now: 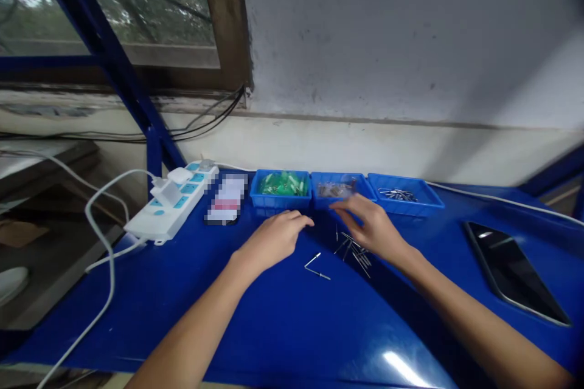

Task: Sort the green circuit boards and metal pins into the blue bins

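Observation:
Three blue bins stand in a row at the back of the blue table: the left bin (280,201) holds green pieces, the middle bin (322,202) small brownish pieces, the right bin (410,208) metal pins. My left hand (278,236) is in front of the left bin, its fingers drawn together; anything between them is too small to name. Just before the middle bin, my right hand (365,222) pinches with thumb and forefinger, the contents unclear. Under it lies a loose pile of metal rivets (360,257). Two more rivets (317,275) lie apart, left of the pile.
A white power strip (176,206) with plugs and cables sits at the left, beside a phone with a blurred screen (225,197). A dark phone (513,270) lies at the right. Behind the table rises a wall (401,42).

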Motion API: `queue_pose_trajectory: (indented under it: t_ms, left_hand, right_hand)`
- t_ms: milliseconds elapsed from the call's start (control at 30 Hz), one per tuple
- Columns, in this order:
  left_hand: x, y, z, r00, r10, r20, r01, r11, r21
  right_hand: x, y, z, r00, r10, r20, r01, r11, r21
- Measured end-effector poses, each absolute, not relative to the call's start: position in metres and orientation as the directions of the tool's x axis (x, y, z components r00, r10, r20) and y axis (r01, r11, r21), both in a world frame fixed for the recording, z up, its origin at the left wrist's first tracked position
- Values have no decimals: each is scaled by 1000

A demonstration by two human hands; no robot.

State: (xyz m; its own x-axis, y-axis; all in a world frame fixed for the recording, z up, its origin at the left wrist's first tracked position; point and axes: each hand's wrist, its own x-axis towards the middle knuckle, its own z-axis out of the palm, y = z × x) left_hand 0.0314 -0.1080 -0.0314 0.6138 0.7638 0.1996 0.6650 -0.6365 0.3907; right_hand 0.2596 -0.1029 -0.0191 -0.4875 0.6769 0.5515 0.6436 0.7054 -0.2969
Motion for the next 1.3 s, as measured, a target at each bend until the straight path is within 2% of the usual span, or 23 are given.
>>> queue_pose_trajectory:
  t_ms: [100, 233, 333, 433, 533, 667, 733, 867, 1000, 1067, 1167, 1300]
  left_hand:
    - [27, -106, -32, 543, 813, 210, 717, -578, 388]
    - [32, -108, -39, 518, 843, 143, 788, -536, 302]
    - [38, -108, -44, 501, 856, 125, 822, -516, 241]
    - [43, -108, -47, 502, 852, 148, 826, -523, 209]
    - [47, -109, -49, 515, 841, 168, 810, -541, 226]
    - [51, -113, -50, 553, 813, 183, 763, -582, 281]
    - [54, -114, -49, 561, 805, 193, 751, -593, 290]
    - [56, -115, -46, 541, 813, 216, 761, -582, 285]
    - [57, -115, -47, 543, 811, 216, 763, -585, 275]
    - [58, -114, -47, 544, 810, 221, 743, -587, 322]
    - [58, -113, -45, 549, 797, 251, 666, -599, 445]
    - [60, -113, -40, 531, 795, 292, 579, -593, 560]
  right_hand:
    - [305, -117, -47, -400, 779, 484, 772, 571, -281]
    - [331, -129, -67, -315, 900, 303, 897, 387, -215]
    - [336, -148, -76, -344, 927, 149, 908, 369, -199]
    - [338, -178, -83, -351, 932, 93, 918, 362, -160]
    - [337, -214, -85, -341, 933, 110, 926, 354, -131]
    - [328, -255, -79, -342, 925, 164, 915, 367, -166]
    - [317, -265, -72, -398, 901, 173, 884, 427, -191]
    - [289, -259, -52, -620, 777, 111, 733, 624, -272]
    - [266, -237, -44, -683, 728, 64, 671, 659, -340]
    - [258, -227, -46, -684, 726, 71, 669, 663, -335]
    - [250, -212, -48, -644, 745, 173, 690, 663, -289]
    - [247, -175, -41, -462, 786, 409, 781, 580, -232]
